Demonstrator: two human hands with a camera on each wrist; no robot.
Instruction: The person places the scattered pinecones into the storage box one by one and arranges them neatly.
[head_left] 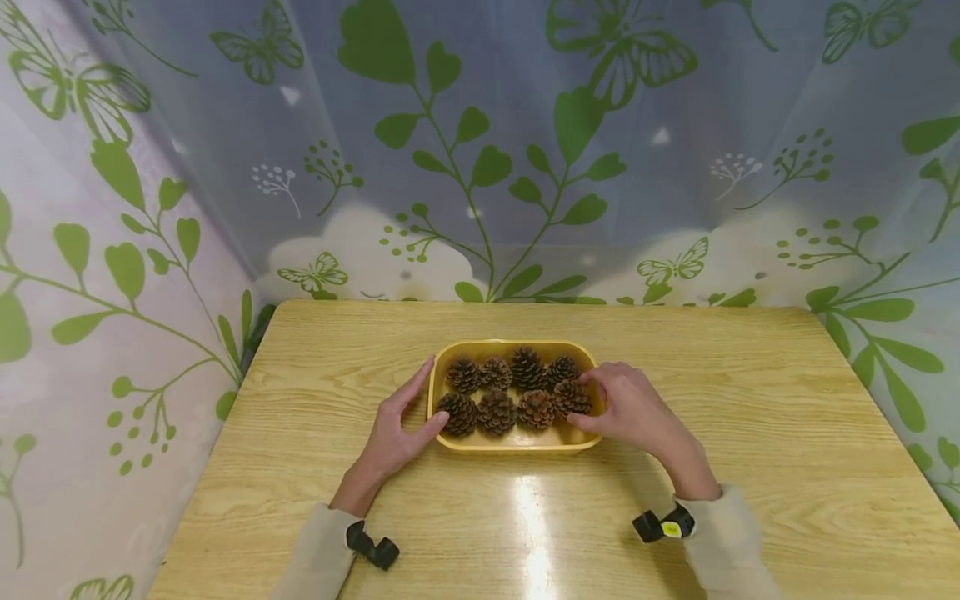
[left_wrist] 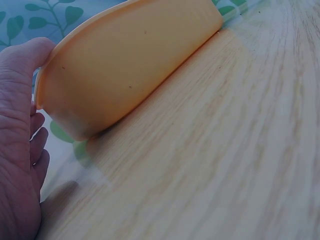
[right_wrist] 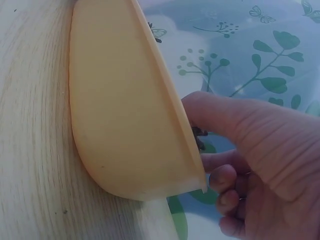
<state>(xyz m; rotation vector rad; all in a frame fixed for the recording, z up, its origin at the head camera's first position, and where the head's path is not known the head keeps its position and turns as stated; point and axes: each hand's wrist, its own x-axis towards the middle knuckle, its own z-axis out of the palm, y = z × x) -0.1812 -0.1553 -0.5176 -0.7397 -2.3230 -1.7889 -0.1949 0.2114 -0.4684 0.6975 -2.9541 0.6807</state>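
A yellow plastic box (head_left: 517, 448) stands on the table with several brown pine cones (head_left: 497, 412) in two rows. My left hand (head_left: 393, 437) holds its left end, thumb over the rim and the other fingers along the outside wall. Reaching over the right end, my right hand (head_left: 633, 412) has thumb and fingers around the front-right pine cone (head_left: 572, 398), which sits inside the box. In the right wrist view the box wall (right_wrist: 125, 110) hides most of that cone, and only its dark scales (right_wrist: 199, 137) show between thumb and fingers.
The light wood-grain table (head_left: 300, 483) reaches back to a curtain (head_left: 465, 167) printed with green leaves and butterflies, which also hangs along the left side. Black straps with small devices (head_left: 372, 546) sit on both sleeved wrists.
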